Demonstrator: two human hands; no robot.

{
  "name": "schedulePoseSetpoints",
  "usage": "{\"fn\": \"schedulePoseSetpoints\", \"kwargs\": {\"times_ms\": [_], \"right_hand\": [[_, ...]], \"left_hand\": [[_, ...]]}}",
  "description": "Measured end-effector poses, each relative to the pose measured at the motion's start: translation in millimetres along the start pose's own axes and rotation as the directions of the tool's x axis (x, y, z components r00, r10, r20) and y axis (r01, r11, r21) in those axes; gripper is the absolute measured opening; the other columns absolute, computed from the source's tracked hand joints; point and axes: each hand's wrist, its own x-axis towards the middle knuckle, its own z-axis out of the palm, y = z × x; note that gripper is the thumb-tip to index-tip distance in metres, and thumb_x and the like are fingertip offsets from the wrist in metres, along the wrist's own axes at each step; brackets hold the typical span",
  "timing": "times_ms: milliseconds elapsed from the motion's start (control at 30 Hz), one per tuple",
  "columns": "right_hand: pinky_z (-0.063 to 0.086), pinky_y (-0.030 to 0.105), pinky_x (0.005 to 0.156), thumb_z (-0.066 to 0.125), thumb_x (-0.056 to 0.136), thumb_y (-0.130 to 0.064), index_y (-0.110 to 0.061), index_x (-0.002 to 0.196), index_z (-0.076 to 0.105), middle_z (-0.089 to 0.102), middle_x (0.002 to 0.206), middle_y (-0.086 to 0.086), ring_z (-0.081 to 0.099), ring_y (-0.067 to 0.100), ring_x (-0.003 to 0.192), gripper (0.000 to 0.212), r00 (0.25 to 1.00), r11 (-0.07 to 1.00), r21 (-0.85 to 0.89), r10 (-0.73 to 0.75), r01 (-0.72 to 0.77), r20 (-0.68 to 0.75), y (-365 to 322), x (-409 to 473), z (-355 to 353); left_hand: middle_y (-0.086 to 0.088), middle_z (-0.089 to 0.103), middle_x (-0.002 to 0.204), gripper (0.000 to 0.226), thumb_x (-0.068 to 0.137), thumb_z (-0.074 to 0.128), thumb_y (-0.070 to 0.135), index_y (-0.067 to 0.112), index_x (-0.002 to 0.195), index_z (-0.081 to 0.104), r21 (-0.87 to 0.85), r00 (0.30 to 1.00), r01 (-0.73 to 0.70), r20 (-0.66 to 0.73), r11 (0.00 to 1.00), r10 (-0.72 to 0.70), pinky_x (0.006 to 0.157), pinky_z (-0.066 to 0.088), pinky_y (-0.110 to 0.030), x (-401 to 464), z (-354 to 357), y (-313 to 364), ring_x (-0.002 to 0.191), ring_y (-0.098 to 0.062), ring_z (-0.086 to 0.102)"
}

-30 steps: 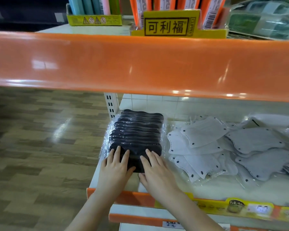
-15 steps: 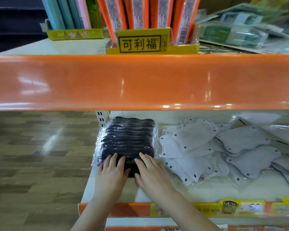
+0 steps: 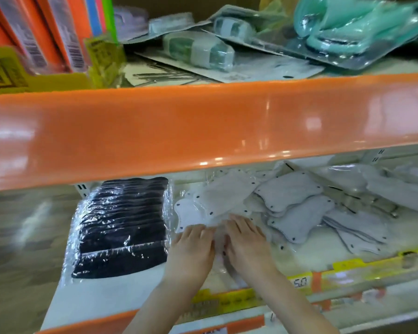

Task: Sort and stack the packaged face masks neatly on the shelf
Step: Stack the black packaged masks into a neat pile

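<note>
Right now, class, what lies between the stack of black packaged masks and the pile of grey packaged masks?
White packaged masks, with both hands, left and right, resting on them, seen in the head view.

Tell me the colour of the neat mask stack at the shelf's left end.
Black mask stack, clearest in the head view.

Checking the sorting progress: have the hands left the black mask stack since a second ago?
Yes. Both the left hand and right hand have shifted right, off the black mask stack, onto the white masks beside it.
</note>
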Motion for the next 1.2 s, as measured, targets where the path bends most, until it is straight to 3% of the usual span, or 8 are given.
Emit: {"fn": "schedulePoseSetpoints", "kwargs": {"times_ms": [400,467,567,700,800,933,1067,1200], "right_hand": [[0.055,0.035,0.076,0.049,0.069,-0.025,-0.008,0.103,0.066,0.066,0.110,0.011,0.066,0.028,0.099,0.042,0.985,0.990,-0.013,0.140,-0.139,0.105,106.7,3.4,-41.8],[0.046,0.037,0.096,0.052,0.075,-0.020,-0.006,0.122,0.055,0.051,0.135,0.015,0.052,0.029,0.123,0.049,0.978,0.990,-0.054,0.135,-0.128,0.157,119.8,11.2,-48.1],[0.008,0.033,0.117,0.051,0.092,-0.025,-0.009,0.150,0.013,0.004,0.159,0.007,0.005,0.021,0.147,0.072,0.935,0.986,-0.134,0.139,-0.100,0.325,146.1,17.6,-50.3],[0.002,0.031,0.117,0.049,0.094,-0.023,-0.011,0.151,0.010,0.013,0.158,0.006,0.010,0.018,0.146,0.070,0.921,0.984,-0.144,0.150,-0.104,0.361,164.2,16.8,-42.5],[0.010,0.030,0.115,0.047,0.094,-0.022,-0.014,0.144,0.029,0.035,0.149,0.002,0.026,0.017,0.140,0.053,0.945,0.989,-0.118,0.124,-0.092,0.303,169.7,15.7,-36.0],[0.020,0.030,0.109,0.053,0.092,-0.022,-0.018,0.129,0.046,0.051,0.133,0.000,0.040,0.018,0.129,0.038,0.953,0.987,-0.159,0.084,-0.038,0.290,174.0,19.5,-35.7],[0.032,0.034,0.100,0.065,0.083,-0.020,-0.014,0.113,0.060,0.060,0.113,0.003,0.054,0.025,0.115,0.030,0.951,0.979,-0.199,0.017,0.047,0.307,176.2,17.3,-39.2],[0.049,0.029,0.060,0.092,0.029,-0.022,-0.021,0.059,0.062,0.056,0.065,-0.004,0.061,0.019,0.064,0.042,0.975,0.979,-0.195,-0.008,0.052,0.220,183.5,15.5,-39.5]], "left_hand": [[0.009,0.063,0.075,0.032,0.072,0.037,0.031,0.025,0.074,0.068,0.035,0.983,-0.117,0.144,0.993,0.111,0.051,0.047,-0.024,68.4,36.6,102.2,0.068,-0.013,0.064],[0.002,0.064,0.102,0.035,0.082,0.039,0.028,0.019,0.100,0.067,0.024,0.987,-0.053,0.156,0.998,0.049,0.070,0.050,-0.032,81.0,42.5,117.2,0.096,-0.020,0.063],[-0.004,0.027,0.153,0.044,0.099,0.037,0.021,0.018,0.142,0.033,0.022,0.957,0.041,0.287,0.999,-0.046,0.109,0.024,-0.035,96.2,55.3,131.2,0.141,-0.022,0.022],[-0.005,0.012,0.159,0.049,0.102,0.034,0.023,0.018,0.148,0.020,0.083,0.962,0.051,0.263,0.995,-0.071,0.114,0.015,-0.034,103.3,67.7,144.2,0.146,-0.019,0.009],[-0.003,0.032,0.151,0.049,0.097,0.048,0.024,0.019,0.143,0.035,0.124,0.967,0.046,0.243,0.991,-0.075,0.111,0.025,-0.035,101.4,80.3,145.6,0.142,-0.020,0.025],[0.002,0.071,0.094,0.051,0.048,0.093,0.026,0.022,0.094,0.072,0.154,0.976,0.036,0.208,0.987,-0.068,0.069,0.055,-0.034,99.8,87.1,145.2,0.091,-0.021,0.069],[0.001,0.053,0.133,0.037,0.092,0.057,0.026,0.021,0.128,0.055,0.139,0.964,0.048,0.253,0.989,-0.082,0.104,0.031,-0.035,96.5,88.5,148.9,0.128,-0.022,0.045],[0.002,0.044,0.138,0.035,0.097,0.044,0.025,0.022,0.133,0.046,0.178,0.975,0.051,0.203,0.983,-0.087,0.107,0.023,-0.032,96.2,86.6,152.6,0.132,-0.021,0.035]]}}
